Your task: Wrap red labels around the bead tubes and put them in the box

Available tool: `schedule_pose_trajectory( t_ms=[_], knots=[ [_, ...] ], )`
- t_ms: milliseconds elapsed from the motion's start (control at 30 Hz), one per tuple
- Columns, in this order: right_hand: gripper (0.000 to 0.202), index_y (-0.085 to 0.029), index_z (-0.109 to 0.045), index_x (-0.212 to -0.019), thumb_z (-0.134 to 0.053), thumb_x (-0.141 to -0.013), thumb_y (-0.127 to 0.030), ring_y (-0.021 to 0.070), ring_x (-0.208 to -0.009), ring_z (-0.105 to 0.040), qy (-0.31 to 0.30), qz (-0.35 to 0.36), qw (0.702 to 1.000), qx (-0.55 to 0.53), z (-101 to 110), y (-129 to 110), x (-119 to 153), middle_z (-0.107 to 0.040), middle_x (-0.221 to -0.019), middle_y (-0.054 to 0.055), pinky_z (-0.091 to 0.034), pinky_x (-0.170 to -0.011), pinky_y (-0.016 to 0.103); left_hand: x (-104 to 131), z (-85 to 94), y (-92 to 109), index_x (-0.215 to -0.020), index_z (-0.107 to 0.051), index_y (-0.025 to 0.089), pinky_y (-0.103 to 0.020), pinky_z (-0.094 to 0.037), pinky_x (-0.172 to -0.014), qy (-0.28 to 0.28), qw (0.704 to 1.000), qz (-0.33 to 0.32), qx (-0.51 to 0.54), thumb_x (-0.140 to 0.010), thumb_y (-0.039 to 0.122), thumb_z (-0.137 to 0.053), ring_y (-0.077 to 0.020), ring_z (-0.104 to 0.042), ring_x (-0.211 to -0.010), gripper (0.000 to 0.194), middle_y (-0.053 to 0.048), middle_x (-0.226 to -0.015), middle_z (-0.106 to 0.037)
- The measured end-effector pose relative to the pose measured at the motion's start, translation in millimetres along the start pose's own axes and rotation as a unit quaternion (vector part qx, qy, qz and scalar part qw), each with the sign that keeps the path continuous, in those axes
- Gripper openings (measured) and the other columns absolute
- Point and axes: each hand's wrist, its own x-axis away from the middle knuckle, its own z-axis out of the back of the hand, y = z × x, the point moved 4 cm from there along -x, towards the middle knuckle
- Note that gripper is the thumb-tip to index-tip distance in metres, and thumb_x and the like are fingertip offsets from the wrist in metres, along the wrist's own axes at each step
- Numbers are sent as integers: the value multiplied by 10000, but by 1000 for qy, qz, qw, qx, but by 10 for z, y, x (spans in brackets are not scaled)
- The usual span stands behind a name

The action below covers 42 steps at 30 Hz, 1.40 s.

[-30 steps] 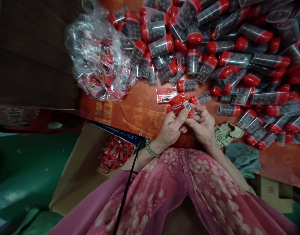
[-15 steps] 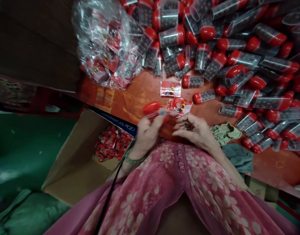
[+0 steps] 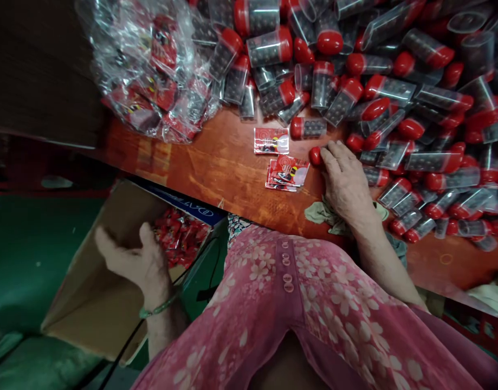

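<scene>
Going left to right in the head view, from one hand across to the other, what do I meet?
Left hand, overlapping red printed packets, red cap, right hand.

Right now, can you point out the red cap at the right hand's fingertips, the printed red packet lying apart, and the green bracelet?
Red cap (image 3: 315,156): head view, on its rounded end.
Printed red packet (image 3: 271,142): head view, mid-face.
Green bracelet (image 3: 159,309): head view, on its band.

Open tabletop (image 3: 216,162) between bag (image 3: 147,70) and packets (image 3: 288,172), tubes (image 3: 269,47) behind
</scene>
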Motion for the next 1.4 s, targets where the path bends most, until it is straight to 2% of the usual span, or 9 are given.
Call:
schedule_pose_trajectory(
  t_ms=[67, 233, 300, 433, 667, 767, 867, 1000, 1400],
  knots=[
    [445, -199, -460, -1423, -405, -985, -140, 334, -1372, -469, 4, -14, 1000, 15, -25, 2, -26, -542, -1447, 175, -439, -1067, 582, -116, -146, 342, -1369, -567, 243, -541, -551, -918, 89, 996, -16, -5, -963, 295, -600, -294, -679, -1137, 411, -73, -1295, -681],
    [337, -178, -564, -1296, -412, -995, -197, 354, -1200, -531, 26, -52, 997, 43, -55, -23, -101, -605, -1285, 184, -451, -955, 574, -391, -1047, 1386, -1418, -529, 169, -401, -514, -1107, -134, 950, -271, 82, -942, 247, -623, -244, -603, -1305, 491, -153, -1407, -616],
    [298, -160, -593, -1226, -413, -1001, -234, 350, -1147, -545, 20, -62, 997, 38, -65, -18, -107, -622, -1226, 186, -452, -935, 557, -446, -1343, 1559, -1465, -462, 119, -449, -437, -1174, -186, 930, -310, 66, -973, 285, -566, -274, -490, -1416, 529, -203, -1496, -515],
    [276, -170, -584, -1181, -419, -1005, -304, 320, -1100, -578, 25, -67, 997, -35, 6, -1, -50, -644, -1178, 166, -455, -954, 507, -482, -1686, 1554, -1469, -447, 111, -523, -361, -1205, -247, 920, -301, 36, -1003, 332, -490, -305, -405, -1471, 518, -220, -1534, -456],
    [278, -214, -568, -1179, -448, -1010, -401, 232, -925, -665, 84, -84, 980, -160, 251, -57, 48, -680, -1040, 77, -525, -863, 372, -480, -1670, 1477, -1238, -656, 190, -527, -359, -1179, -203, 924, -320, 52, -996, 160, -443, -273, -464, -1429, 324, -123, -1458, -579],
    [262, -223, -592, -1155, -470, -1005, -400, 219, -906, -681, 86, -75, 979, -167, 298, -102, 51, -705, -1015, 66, -545, -839, 358, -513, -1645, 1454, -1096, -724, 207, -464, -478, -995, -168, 939, -292, 67, -987, 210, -479, -257, -626, -1169, 268, -111, -1230, -718],
    [252, -226, -615, -1155, -496, -1000, -386, 210, -924, -697, 82, -75, 977, -182, 335, -117, 59, -724, -1051, 68, -560, -837, 345, -526, -1634, 1464, -1047, -744, 209, -370, -482, -771, -160, 941, -287, 77, -988, 246, -499, -198, -627, -844, 255, -94, -969, -746],
    [247, -205, -646, -1148, -526, -992, -354, 222, -958, -708, 72, -68, 973, -207, 357, -113, 75, -738, -1078, 91, -568, -857, 358, -538, -1599, 1518, -1002, -749, 186, -335, -462, -728, -174, 937, -285, 102, -977, 300, -547, -178, -588, -794, 234, -82, -912, -717],
    [202, -244, -657, -1147, -582, -961, -264, 203, -925, -715, 87, -74, 960, -254, 420, -178, 158, -748, -1049, 50, -568, -825, 320, -709, -1453, 1521, -721, -722, 167, -242, -492, -626, -103, 942, -112, 301, -805, 218, -773, -110, -638, -639, 111, -7, -700, -718]
  ],
)
